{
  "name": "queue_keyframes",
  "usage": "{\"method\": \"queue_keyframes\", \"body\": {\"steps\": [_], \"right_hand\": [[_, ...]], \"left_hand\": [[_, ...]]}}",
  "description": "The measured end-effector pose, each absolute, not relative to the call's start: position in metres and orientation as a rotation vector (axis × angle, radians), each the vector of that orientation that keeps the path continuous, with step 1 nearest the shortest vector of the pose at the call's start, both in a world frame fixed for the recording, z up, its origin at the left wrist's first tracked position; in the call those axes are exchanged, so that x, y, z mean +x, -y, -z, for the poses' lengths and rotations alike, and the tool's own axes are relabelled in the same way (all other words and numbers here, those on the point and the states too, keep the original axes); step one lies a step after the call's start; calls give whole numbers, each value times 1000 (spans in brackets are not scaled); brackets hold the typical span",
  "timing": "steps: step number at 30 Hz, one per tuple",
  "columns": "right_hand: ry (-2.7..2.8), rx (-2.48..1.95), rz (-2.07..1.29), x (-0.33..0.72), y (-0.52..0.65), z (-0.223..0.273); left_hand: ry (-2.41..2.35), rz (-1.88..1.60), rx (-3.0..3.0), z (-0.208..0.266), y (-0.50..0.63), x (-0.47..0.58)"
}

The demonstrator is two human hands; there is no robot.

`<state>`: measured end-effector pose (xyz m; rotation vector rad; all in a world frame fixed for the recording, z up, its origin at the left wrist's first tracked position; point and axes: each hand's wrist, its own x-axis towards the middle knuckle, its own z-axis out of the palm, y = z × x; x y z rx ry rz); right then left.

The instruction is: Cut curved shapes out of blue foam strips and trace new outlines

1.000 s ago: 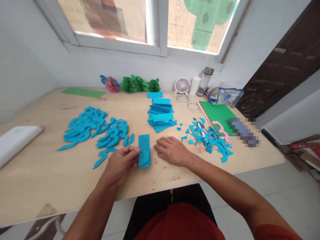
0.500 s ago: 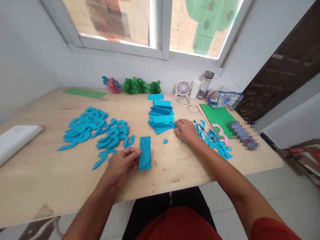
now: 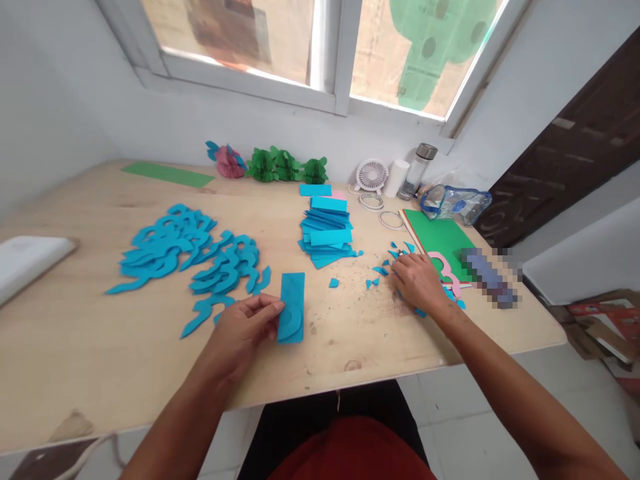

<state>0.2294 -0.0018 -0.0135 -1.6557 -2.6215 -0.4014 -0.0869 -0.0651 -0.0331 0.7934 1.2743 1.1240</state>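
My left hand (image 3: 255,320) pinches a folded strip of blue paper (image 3: 293,307) with curved lines drawn on it, held upright just above the table's near middle. My right hand (image 3: 416,280) reaches down into a heap of blue paper scraps (image 3: 383,271) on the right; its fingers are curled, and their tips and whatever they grip are hidden. Left of the strip lie cut wavy blue paper shapes in two piles, a larger pile (image 3: 167,243) and a smaller pile (image 3: 227,263). A stack of blue paper strips (image 3: 327,237) sits ahead, between my hands.
Along the back wall stand green paper ornaments (image 3: 285,165), a pink and blue one (image 3: 229,162), a small fan (image 3: 372,175), a white cylinder (image 3: 397,178) and a glass bottle (image 3: 419,172). Green sheets (image 3: 435,230) and a clear pouch (image 3: 457,203) lie right; a white object (image 3: 33,263) is left.
My right hand has moved right and nearer, from beside the strip stack onto the scrap heap, covering much of it. My left hand keeps the folded strip nearly still. The view has shifted slightly.
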Motion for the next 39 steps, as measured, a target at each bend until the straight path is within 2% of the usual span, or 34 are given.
{"method": "queue_keyframes", "body": {"steps": [4,7,13,23,29,39], "right_hand": [[2540,-1646,191,194,-21,16],[2555,-1719,155,165,-42,20],[2640,-1835,213,158,-53,18],[2667,-2035,334,234,-10,-16],[2588,-1904,174,199,-45,-4],[2565,-2022,177,170,-90,10]], "left_hand": [[-1284,-1133,786,32,66,-86],[-1296,-1129,793,31,66,-85],[-1309,-1116,812,31,64,-86],[-1261,-1101,765,34,64,-90],[-1276,-1107,768,33,63,-89],[-1284,-1105,792,29,66,-87]]}}
